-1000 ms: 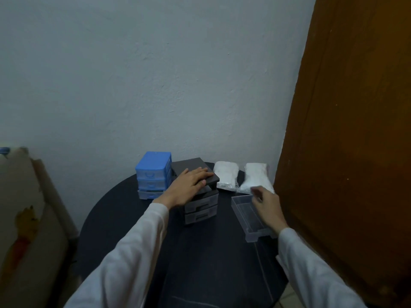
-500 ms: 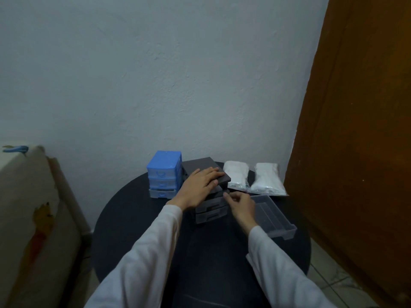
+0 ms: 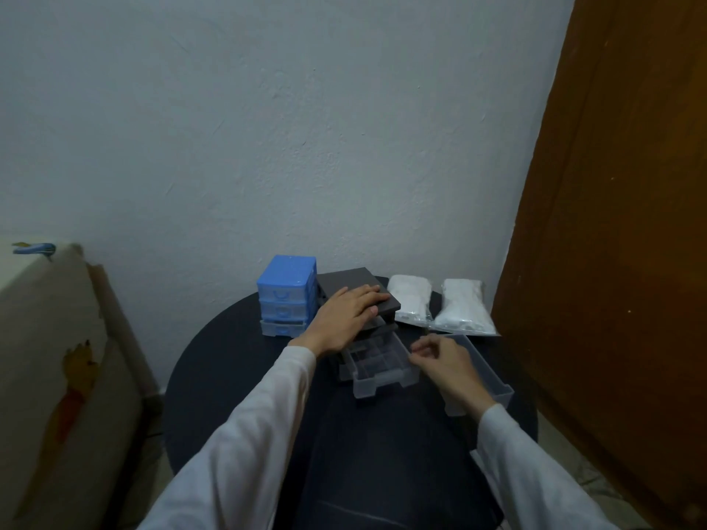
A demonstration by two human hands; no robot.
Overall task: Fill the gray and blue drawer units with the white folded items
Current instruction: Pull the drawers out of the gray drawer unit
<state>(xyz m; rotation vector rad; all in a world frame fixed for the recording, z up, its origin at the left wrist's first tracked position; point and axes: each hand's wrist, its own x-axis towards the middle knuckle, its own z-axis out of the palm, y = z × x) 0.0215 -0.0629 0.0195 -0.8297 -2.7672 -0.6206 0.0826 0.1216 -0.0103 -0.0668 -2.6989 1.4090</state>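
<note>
Left hand (image 3: pixel 346 313) lies flat on gray unit (image 3: pixel 357 300), right hand (image 3: pixel 445 361), fingers curled, grip unclear, at its pulled-out drawer (image 3: pixel 380 367); light, stiff plastic, prob. slides easily, so hold front lip w/ unit steadied.

Dim, bluish cast; soft noisy detail, wide-angle bend at edges, brown wooden door (image 3: pixel 619 223) leans, no glare.

A pale plastered wall (image 3: pixel 306 128) fills the view beyond the hands, dimly and evenly lit with a bluish cast. To the right of the right hand stands a brown wooden door (image 3: pixel 619 223). Under the hands is a round dark table (image 3: pixel 229 376). Far left of the left hand stands cream furniture (image 3: pixel 57 357) with an orange cartoon figure. Tiled floor (image 3: pixel 562 445) shows beside the table.
</note>
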